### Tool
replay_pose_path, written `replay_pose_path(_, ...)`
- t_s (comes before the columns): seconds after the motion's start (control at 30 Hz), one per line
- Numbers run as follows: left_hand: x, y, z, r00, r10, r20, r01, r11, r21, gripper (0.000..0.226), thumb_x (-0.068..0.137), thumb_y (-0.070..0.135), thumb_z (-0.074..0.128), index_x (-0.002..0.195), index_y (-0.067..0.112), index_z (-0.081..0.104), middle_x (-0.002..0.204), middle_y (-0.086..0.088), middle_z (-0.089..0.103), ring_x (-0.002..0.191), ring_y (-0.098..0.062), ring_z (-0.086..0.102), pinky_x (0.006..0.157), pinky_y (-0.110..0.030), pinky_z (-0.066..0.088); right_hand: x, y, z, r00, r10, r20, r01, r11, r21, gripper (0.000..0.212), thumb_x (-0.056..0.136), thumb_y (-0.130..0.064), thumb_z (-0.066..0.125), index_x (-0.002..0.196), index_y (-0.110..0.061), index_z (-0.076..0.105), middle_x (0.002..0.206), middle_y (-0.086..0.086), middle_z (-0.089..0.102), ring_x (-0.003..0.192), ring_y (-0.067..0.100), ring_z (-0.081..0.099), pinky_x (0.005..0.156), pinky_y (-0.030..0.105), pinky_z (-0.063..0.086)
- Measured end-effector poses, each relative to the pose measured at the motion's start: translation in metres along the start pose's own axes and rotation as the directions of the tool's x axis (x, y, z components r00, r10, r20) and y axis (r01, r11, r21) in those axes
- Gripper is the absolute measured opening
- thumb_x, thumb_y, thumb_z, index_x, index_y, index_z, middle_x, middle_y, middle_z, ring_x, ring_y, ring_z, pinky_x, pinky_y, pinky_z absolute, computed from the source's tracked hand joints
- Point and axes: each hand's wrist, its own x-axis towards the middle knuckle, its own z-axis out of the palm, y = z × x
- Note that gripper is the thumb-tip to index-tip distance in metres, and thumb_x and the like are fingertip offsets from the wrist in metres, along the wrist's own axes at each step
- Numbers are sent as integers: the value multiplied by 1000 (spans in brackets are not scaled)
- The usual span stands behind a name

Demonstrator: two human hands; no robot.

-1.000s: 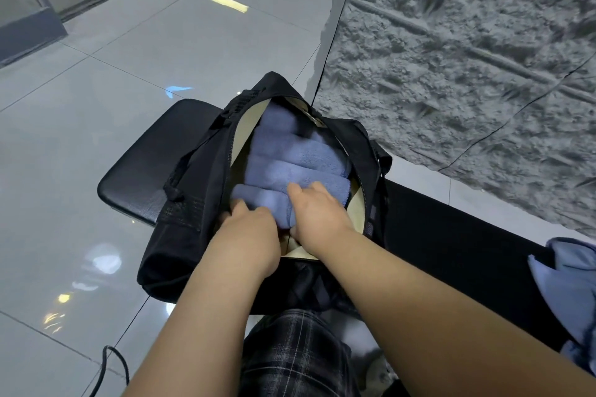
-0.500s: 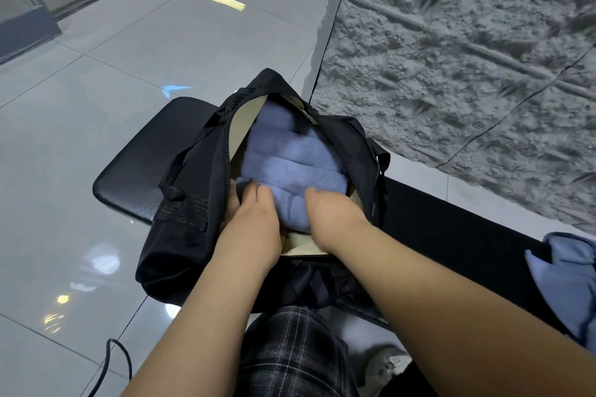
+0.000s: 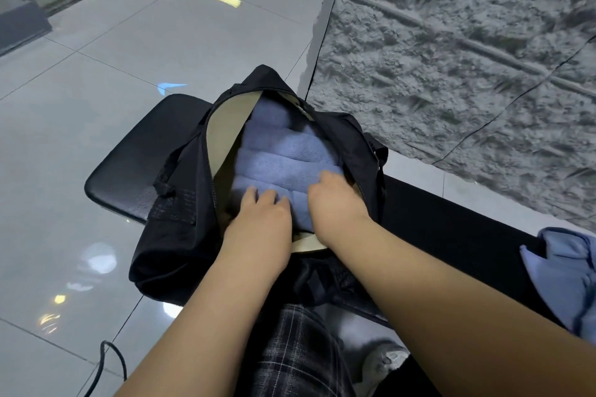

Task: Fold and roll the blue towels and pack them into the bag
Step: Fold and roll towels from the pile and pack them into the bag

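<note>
I read this as the packing step: the nearest roll is being seated in the bag, w/ more cloth left to do.

Landmark is the black fabric duffel bag (image 3: 180,203), unzipped, beige lining showing, sitting on the end of a black padded bench (image 3: 129,167). Inside it I count approx. four rolled light-blue terry towels (image 3: 283,151) lying crosswise, stacked from the bag's far end toward its near end, packed tight and touching each other. The nearest roll, a light-blue towel roll (image 3: 298,208), sits at the bag's near end, between both hands.

Just outside the bag's near opening, my right hand (image 3: 335,203) has fingers curled down over the right part of that roll, pressing it; I can't tell if the thumb is under it. My left hand (image 3: 261,213) lies on the left part of the roll w/ fingers fairly straight, tips pushing down into the gap by the lining; it looks like a press, not a grip.

Well to the right of the bag, at the bench's other end, a loose crumpled light-blue towel (image 3: 567,277) is unfolded.

Next move, in my judgement: push the roll flush w/ the others, let go, reach right for the loose towel. Soft terry should compress easily, but the roll could loosen if released early.
</note>
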Motion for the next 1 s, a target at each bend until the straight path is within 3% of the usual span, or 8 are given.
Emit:
replay_pose_path(0.13,7,1,1,991,-12,132,10,1000,13,68,91,3,35,150,14,2,158,0,-5,143,-34,-11,115,-40,20,-6,-3,0,995,61,-81,-53,993,104,39,82,5,56,118,-6,46,121,12,48,107,28,58,74,29,42)
replay_pose_path(0.47,20,-5,-1,971,-24,240,40,997,-62,78,85,0,39,150,19,1,157,7,-13,141,-24,-24,117,-43,13,-19,-7,0,1000,0,-26,1,1000,29,29,91,-5,45,117,-9,58,123,8,57,114,24,55,72,28,37)
replay_pose_path(0.57,17,-2,-5,975,-34,221,48,997,-58,74,87,2,38,150,17,4,158,3,-9,142,-26,-21,117,-43,13,-32,-8,-4,998,-51,-22,51,999,9,26,91,-8,45,114,-11,57,118,6,60,110,23,56,72,28,34)
replay_pose_path(0.67,12,-1,-7,982,-30,189,41,998,-53,70,87,0,35,150,15,9,159,1,-3,143,-27,-16,117,-44,14,-43,-1,2,978,-118,-170,122,992,12,20,88,-7,45,101,-13,58,104,5,65,95,24,59,68,29,33)
replay_pose_path(0.77,6,2,-7,990,10,142,-11,1000,5,66,87,1,37,148,11,16,157,-2,7,144,-29,-10,115,-43,19,-50,12,10,945,-184,-272,207,977,58,28,88,-6,43,109,-13,60,113,6,63,117,27,52,96,33,37)
replay_pose_path(0.83,0,9,-8,992,24,120,-26,1000,14,63,86,0,36,146,11,23,156,-2,12,145,-27,-6,115,-43,20,-58,21,14,921,-220,-323,269,956,115,39,90,-3,41,127,-11,54,131,8,55,137,26,35,113,35,20)
replay_pose_path(0.93,-5,16,-12,996,18,85,-15,999,-41,56,88,2,34,143,16,33,155,-1,22,145,-23,5,114,-42,22,-71,29,16,862,-245,-444,352,919,176,46,89,3,42,132,-8,53,138,10,51,139,30,33,115,37,19)
replay_pose_path(1.0,-9,24,-15,1000,31,-4,-31,991,-133,43,90,8,36,129,19,51,142,-5,45,135,-25,33,105,-44,36,-77,33,22,827,-206,-523,351,916,193,46,83,0,38,122,-8,61,130,11,59,129,32,47,108,42,33)
